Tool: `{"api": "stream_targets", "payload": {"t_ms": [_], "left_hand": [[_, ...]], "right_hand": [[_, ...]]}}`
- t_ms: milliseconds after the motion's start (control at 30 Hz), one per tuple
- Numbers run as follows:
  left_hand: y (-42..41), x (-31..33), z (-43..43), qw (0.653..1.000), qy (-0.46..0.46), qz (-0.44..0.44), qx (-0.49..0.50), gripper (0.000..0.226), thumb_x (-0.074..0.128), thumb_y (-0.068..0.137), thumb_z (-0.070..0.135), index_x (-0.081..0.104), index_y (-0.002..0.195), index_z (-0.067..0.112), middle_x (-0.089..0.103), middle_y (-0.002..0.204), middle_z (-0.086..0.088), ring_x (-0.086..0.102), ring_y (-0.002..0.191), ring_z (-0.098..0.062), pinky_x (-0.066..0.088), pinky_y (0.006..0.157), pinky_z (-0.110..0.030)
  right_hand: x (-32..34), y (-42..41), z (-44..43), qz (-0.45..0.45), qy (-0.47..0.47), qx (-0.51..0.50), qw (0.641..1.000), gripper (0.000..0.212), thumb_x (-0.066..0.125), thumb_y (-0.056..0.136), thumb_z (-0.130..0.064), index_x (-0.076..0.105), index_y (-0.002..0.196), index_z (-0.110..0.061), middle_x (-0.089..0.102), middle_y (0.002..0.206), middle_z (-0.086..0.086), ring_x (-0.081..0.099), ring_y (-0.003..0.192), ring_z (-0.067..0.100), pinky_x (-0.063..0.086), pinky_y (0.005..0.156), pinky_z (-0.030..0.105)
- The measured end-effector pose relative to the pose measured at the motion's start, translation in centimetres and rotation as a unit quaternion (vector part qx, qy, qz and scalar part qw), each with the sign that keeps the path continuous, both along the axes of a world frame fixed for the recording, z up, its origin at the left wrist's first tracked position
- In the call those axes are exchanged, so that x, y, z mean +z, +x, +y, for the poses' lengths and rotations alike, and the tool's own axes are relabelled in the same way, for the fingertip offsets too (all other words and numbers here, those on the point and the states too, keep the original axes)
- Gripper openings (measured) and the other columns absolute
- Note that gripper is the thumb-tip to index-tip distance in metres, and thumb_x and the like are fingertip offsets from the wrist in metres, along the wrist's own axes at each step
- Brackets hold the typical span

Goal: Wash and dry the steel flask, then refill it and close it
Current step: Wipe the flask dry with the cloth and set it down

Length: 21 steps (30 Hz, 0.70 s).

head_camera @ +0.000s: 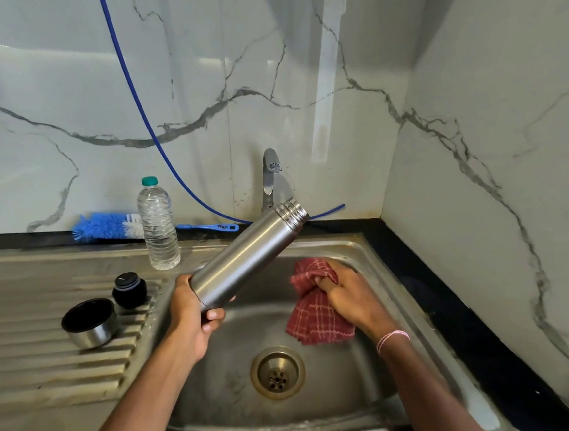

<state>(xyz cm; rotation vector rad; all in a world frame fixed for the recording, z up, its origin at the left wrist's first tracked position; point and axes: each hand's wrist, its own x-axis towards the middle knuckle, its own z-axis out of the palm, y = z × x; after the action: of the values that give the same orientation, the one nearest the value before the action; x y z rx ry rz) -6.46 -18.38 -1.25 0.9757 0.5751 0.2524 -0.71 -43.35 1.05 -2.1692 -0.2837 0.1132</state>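
Note:
My left hand [195, 309] grips the base of the steel flask [250, 252], which is tilted over the sink with its open threaded mouth pointing up and right toward the tap [270, 177]. To its right, my right hand [347, 295] holds a bunched red checked cloth [314, 310] above the basin, apart from the flask. The flask's steel cup lid [89, 323] and black stopper [129, 290] stand on the ribbed drainboard at the left. A clear plastic water bottle [158, 224] with a green cap stands behind them.
The steel sink [364, 242] has a round drain [278, 372] at its bottom. A blue bottle brush [105, 227] lies along the black counter edge by the marble wall. A thin blue tube [135, 101] hangs down the wall. A marble side wall closes the right.

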Motion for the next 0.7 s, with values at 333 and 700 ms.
{"api": "stream_targets", "payload": {"t_ms": [333,700], "left_hand": [[0.3,-0.3,0.4,1.000,-0.008,0.000,0.006,0.041,0.035,0.099,0.040,0.053,0.117,0.008,0.069,0.091,-0.033,0.025,0.029,-0.011,0.014,0.030,-0.011],[0.1,-0.3,0.4,1.000,-0.005,-0.007,0.003,0.043,0.032,0.100,0.039,0.055,0.113,0.004,0.070,0.078,-0.029,0.025,0.029,-0.012,0.014,0.029,-0.013]], "right_hand": [[-1.8,1.2,-0.1,0.304,0.478,-0.085,0.819,0.068,0.042,0.101,-0.066,0.054,0.142,-0.014,0.067,0.132,0.021,0.062,0.123,0.042,0.042,0.110,0.065],[-3.5,2.4,0.3,0.278,0.255,-0.103,0.920,0.028,0.067,0.097,-0.010,0.058,0.123,-0.008,0.072,0.119,0.019,0.068,0.109,0.035,0.055,0.097,0.055]]}}
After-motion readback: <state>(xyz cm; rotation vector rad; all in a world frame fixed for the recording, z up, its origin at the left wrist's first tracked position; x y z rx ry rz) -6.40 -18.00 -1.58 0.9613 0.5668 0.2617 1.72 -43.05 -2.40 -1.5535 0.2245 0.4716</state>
